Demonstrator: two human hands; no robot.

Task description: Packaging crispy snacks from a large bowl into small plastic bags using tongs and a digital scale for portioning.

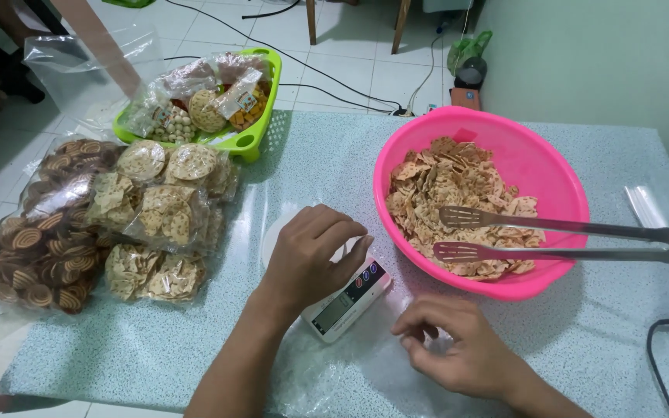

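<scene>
From the head camera, the left hand (310, 255) sits curled, fingers bent down, on top of the small white digital kitchen scale (348, 300) at the middle of the speckled pale-green table (195, 340), covering most of its platform, while the right hand (458, 344) rests loosely closed just beside the scale's display end, fingertips pinched together on clear plastic film (365, 379). Just right of the scale, long metal tongs (559, 236) lie across the round pink plastic bowl (551, 166) of thin brown crackers (451, 201); left, bagged crackers (160, 209) and a green basket (261, 116).
</scene>
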